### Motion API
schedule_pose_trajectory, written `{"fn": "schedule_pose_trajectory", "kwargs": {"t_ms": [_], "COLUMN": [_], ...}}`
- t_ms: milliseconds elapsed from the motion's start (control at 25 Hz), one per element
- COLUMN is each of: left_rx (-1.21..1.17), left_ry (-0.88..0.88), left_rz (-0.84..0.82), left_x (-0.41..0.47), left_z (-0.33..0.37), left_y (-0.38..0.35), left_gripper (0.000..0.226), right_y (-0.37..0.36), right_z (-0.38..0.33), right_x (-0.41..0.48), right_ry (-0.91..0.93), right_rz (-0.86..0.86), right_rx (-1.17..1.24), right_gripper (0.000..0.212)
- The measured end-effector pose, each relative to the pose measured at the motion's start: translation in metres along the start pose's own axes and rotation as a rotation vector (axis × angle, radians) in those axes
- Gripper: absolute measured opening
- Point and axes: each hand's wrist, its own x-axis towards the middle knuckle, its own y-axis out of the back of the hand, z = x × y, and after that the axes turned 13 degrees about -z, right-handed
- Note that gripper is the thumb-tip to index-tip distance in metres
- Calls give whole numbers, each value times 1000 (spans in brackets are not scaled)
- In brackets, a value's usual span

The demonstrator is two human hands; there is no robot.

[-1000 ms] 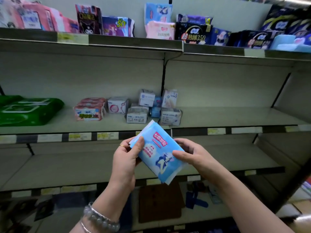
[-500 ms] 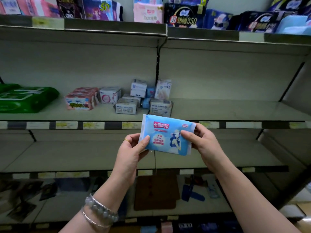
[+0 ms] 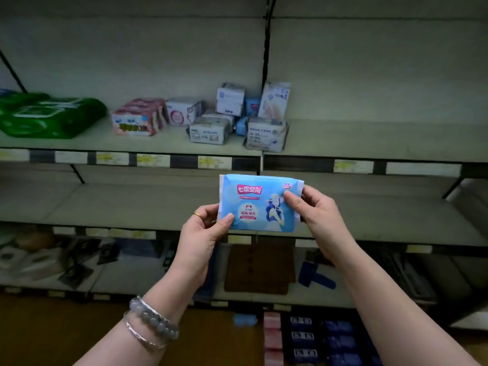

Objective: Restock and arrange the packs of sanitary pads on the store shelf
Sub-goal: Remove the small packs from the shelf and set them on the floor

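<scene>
Hands: left hand and right hand pinch opposite ends of blue pad pack, level, before the shelf front edge.

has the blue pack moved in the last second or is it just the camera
Yes. The blue pack was tilted, its top corner crossing the price strip; now it sits level just under that strip.

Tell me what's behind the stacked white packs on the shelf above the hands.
Two small blue packs show in the gap between the white packs, one higher, one lower. Only part of each is visible; whatever lies farther back is covered.
</scene>
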Motion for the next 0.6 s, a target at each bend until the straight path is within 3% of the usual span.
{"fn": "schedule_pose_trajectory", "kwargs": {"t_ms": [360,600], "left_rx": [48,114], "left_ry": [134,270], "left_rz": [-67,-63], "left_x": [48,61], "left_z": [-94,-219], "left_y": [49,96], "left_gripper": [14,24], "right_y": [-4,-7], "right_z": [104,235], "right_x": [26,33], "right_ry": [-207,-327], "right_rz": [144,164], "right_rx": [44,3], "right_gripper": [9,34]}}
